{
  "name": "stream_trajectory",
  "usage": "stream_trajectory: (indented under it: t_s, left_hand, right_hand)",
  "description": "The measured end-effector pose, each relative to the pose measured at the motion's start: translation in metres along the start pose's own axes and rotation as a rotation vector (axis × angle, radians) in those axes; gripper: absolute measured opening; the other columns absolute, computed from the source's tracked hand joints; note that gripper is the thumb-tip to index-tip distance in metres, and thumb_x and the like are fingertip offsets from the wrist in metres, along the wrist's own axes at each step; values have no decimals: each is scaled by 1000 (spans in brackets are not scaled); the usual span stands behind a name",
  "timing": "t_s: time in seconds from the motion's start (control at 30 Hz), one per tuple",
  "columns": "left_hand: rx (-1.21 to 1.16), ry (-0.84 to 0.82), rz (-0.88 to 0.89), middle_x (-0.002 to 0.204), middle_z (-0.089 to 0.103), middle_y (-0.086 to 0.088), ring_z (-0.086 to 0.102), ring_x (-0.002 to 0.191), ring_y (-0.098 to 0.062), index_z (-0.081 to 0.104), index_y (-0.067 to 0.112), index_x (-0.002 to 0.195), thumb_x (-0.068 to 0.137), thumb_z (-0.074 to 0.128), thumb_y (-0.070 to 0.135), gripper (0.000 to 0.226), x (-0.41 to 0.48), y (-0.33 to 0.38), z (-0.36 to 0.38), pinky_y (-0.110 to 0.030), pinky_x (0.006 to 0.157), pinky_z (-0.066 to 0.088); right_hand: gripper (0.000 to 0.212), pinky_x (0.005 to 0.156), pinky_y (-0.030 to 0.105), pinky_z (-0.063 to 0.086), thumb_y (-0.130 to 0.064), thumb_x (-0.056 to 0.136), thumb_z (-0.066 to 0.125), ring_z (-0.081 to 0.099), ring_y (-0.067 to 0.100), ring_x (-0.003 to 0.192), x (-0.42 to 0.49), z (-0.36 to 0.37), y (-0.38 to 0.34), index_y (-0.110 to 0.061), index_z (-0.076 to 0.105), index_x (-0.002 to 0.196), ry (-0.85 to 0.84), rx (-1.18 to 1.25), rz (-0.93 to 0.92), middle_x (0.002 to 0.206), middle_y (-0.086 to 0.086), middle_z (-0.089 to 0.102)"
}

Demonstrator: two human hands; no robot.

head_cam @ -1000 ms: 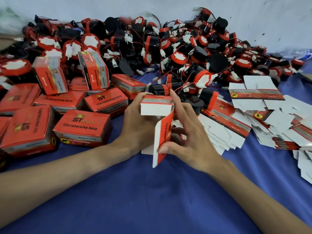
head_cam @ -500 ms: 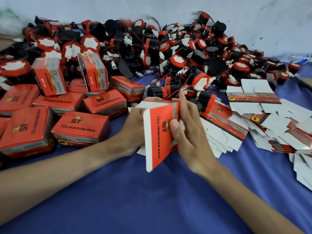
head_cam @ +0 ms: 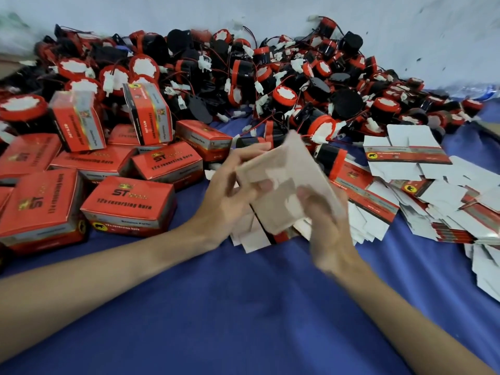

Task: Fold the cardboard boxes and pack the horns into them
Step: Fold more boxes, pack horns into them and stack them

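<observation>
Nearest, a wide stretch of blue cloth (head_cam: 243,315) covers the bench, and two bare forearms reach across it from the lower corners. Just beyond, the left hand (head_cam: 230,190) and the right hand (head_cam: 324,220) both grip one unfolded box (head_cam: 281,185), held above the cloth with its pale inner side facing the camera; the fingers curl round its edges, though the whole grasp is blurred. Under the hands lie a few more flat pieces of card. To the left sits a cluster of folded red boxes (head_cam: 127,204), some stacked and two standing on end. To the right, a spread heap of flat box blanks (head_cam: 422,190) lies white side up, with red printed strips showing. Behind all this a big pile of red and black horns (head_cam: 270,77) with thin wires runs along the back, against a pale wall (head_cam: 270,14).
</observation>
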State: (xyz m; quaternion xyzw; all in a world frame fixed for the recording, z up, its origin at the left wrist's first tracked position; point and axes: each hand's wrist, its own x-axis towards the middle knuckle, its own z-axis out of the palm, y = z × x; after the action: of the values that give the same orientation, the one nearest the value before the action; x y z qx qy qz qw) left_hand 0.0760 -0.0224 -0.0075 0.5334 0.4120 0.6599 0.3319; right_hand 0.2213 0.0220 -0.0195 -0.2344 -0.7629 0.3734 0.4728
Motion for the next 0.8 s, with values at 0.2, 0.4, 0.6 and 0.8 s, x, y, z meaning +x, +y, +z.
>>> stream_trajectory:
  t_s: [0.2,0.4,0.6,0.8]
  left_hand:
    - [123,-103,-44,90,68,9,64,84,-4,60,19,101,75,70,30,30,-4,-2,-1,-20,71,51]
    - [103,303,-109,97,68,9,65,88,-1,54,23,100,76,69,37,31,3,-13,-5,-17,72,52]
    - [162,420,-180,98,60,15,61,82,12,43,33,97,83,71,36,32,9,-20,-7,-9,66,48]
    - [126,507,-152,109,60,8,62,101,-6,42,36,98,86,68,38,28,9,-20,-9,-26,83,53]
  right_hand:
    - [83,50,36,46,-85,80,18,54,15,55,8,-1,3,-16,63,70,86,-50,66,60,1,59]
    - [65,95,23,30,-68,81,42,41,22,114,23,-16,25,-17,52,121,202,-591,250,114,0,47]
    - [47,79,26,51,-43,77,75,59,7,98,24,-17,35,-27,46,110,124,-405,358,106,-9,63]
    - [47,85,26,48,-38,70,75,57,9,99,22,-17,12,-41,41,102,374,-141,55,104,-14,55]
